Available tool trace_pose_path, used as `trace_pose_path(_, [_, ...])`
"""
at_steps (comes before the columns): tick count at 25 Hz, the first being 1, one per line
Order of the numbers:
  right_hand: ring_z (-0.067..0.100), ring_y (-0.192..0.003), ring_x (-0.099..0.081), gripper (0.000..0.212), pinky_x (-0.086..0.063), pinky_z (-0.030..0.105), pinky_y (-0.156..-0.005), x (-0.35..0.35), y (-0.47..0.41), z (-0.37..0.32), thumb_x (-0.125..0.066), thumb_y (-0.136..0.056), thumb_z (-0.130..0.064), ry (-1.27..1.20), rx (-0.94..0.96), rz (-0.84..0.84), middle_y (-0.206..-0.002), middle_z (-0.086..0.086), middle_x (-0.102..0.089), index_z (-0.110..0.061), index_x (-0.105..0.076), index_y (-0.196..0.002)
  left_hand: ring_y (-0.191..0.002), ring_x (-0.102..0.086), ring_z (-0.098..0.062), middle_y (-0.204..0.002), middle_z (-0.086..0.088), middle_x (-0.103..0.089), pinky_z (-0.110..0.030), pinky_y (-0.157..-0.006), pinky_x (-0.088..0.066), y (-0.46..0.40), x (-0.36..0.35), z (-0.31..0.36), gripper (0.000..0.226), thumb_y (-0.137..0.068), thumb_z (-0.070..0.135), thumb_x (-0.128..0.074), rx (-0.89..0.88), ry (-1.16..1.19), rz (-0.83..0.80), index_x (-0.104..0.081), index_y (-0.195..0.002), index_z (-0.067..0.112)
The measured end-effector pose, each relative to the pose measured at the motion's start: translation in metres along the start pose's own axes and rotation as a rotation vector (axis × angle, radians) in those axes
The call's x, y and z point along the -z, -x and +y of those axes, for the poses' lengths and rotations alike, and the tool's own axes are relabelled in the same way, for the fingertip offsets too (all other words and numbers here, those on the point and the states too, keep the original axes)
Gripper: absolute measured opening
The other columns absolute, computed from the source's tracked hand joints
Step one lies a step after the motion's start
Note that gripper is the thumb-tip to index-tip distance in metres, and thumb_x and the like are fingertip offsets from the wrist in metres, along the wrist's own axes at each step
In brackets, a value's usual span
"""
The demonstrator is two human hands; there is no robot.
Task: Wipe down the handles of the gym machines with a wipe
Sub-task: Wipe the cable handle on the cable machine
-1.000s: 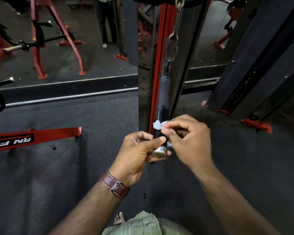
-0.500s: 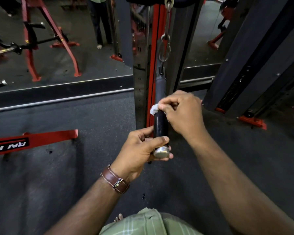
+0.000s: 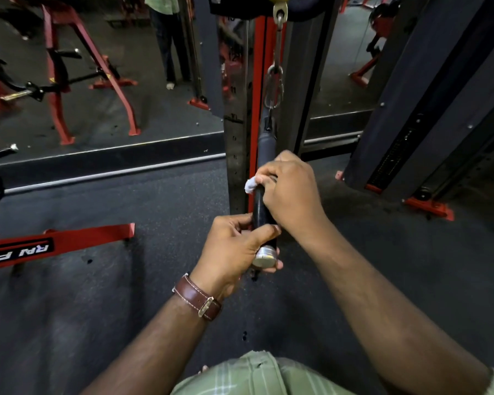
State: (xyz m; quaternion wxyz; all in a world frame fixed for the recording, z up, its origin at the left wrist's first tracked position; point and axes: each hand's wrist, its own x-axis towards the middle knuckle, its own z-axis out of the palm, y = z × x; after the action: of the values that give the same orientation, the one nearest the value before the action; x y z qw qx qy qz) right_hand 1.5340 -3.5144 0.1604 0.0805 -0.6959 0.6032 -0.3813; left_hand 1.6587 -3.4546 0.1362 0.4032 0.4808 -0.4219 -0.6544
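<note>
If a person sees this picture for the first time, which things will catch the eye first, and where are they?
In the centre, two hands work on a black cable handle hanging from a carabiner. The left hand grips its lower end by the silver cap, while the right hand wraps a white wipe around it higher up. A brown leather watch strap sits on the left wrist.

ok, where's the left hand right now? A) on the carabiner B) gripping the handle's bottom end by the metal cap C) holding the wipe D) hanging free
B: the left hand grips the bottom of the handle just above the metal cap, while the right hand holds the wipe against the handle higher up.
</note>
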Motion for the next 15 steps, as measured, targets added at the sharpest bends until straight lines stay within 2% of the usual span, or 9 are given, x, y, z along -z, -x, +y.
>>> trace_pose_path(2, [0.005, -0.080, -0.060, 0.021, -0.045, 0.014, -0.075, 0.007, 0.025, 0.001, -0.067, -0.087, -0.006, -0.125, -0.074, 0.006, -0.085, -0.007, -0.063, -0.020, -0.076, -0.075, -0.057, -0.067, -0.032, -0.087, -0.041, -0.064, -0.035, -0.051, -0.058, 0.002, 0.000, 0.001, 0.019, -0.089, 0.006, -0.071, -0.017, -0.013, -0.001, -0.068, -0.097, -0.011])
trace_pose_path(3, [0.004, -0.081, -0.061, 0.019, -0.045, 0.012, -0.076, 0.009, 0.037, 0.002, -0.069, -0.086, -0.007, -0.182, -0.102, 0.027, -0.085, -0.009, -0.064, -0.022, -0.076, -0.077, -0.057, -0.067, -0.033, -0.085, -0.039, -0.065, -0.035, -0.051, -0.059, 0.003, -0.001, 0.001, 0.019, -0.090, 0.007, -0.071, -0.020, -0.021, -0.008, -0.068, -0.096, -0.011])
trace_pose_path(6, [0.005, -0.082, -0.066, 0.017, -0.055, 0.029, -0.079, -0.003, 0.023, 0.019, -0.072, -0.084, -0.006, -0.340, -0.218, 0.236, -0.086, -0.007, -0.069, -0.022, -0.075, -0.081, -0.054, -0.067, -0.033, -0.074, -0.030, -0.065, -0.034, -0.049, -0.059, 0.003, -0.007, -0.004, 0.019, -0.090, 0.009, -0.071, -0.015, -0.010, -0.019, -0.069, -0.100, -0.008])
trace_pose_path(8, [0.008, -0.082, -0.069, 0.022, -0.058, 0.036, -0.081, -0.010, 0.009, 0.028, -0.071, -0.086, -0.002, -0.527, -0.349, 0.296, -0.084, -0.005, -0.073, -0.024, -0.073, -0.082, -0.053, -0.067, -0.034, -0.072, -0.028, -0.065, -0.034, -0.048, -0.059, 0.003, -0.008, -0.003, 0.020, -0.090, 0.010, -0.072, -0.009, 0.001, -0.020, -0.070, -0.101, -0.006])
trace_pose_path(10, [0.017, -0.089, -0.073, 0.020, -0.060, 0.040, -0.085, -0.017, 0.020, 0.030, -0.069, -0.088, 0.001, -0.754, -0.570, 0.251, -0.088, 0.003, -0.075, -0.018, -0.074, -0.085, -0.053, -0.067, -0.035, -0.071, -0.028, -0.065, -0.033, -0.047, -0.058, 0.005, -0.008, -0.002, 0.021, -0.090, 0.012, -0.071, -0.007, 0.007, -0.021, -0.070, -0.100, -0.007])
trace_pose_path(12, [0.036, -0.098, -0.072, 0.016, -0.059, 0.052, -0.087, -0.019, 0.046, 0.022, -0.061, -0.091, 0.005, -1.139, -0.831, 0.075, -0.099, 0.021, -0.074, -0.004, -0.071, -0.099, -0.049, -0.065, -0.033, -0.068, -0.028, -0.064, -0.032, -0.046, -0.056, 0.007, -0.009, 0.000, 0.022, -0.090, 0.012, -0.070, -0.011, 0.025, -0.010, -0.068, -0.096, -0.010])
trace_pose_path(13, [0.039, -0.096, -0.072, 0.020, -0.060, 0.051, -0.083, -0.019, 0.048, 0.020, -0.056, -0.093, 0.005, -1.325, -0.950, -0.020, -0.103, 0.026, -0.072, 0.000, -0.069, -0.106, -0.048, -0.064, -0.033, -0.066, -0.028, -0.063, -0.031, -0.044, -0.056, 0.006, -0.011, 0.000, 0.022, -0.090, 0.011, -0.070, -0.011, 0.028, -0.003, -0.068, -0.094, -0.011])
trace_pose_path(15, [0.028, -0.083, -0.075, 0.023, -0.063, 0.037, -0.072, -0.024, 0.026, 0.024, -0.050, -0.098, -0.002, -1.560, -1.082, -0.101, -0.098, 0.022, -0.074, 0.002, -0.067, -0.112, -0.048, -0.064, -0.033, -0.067, -0.029, -0.063, -0.030, -0.043, -0.054, 0.004, -0.013, -0.002, 0.023, -0.091, 0.012, -0.069, -0.009, 0.039, 0.002, -0.067, -0.092, -0.011])
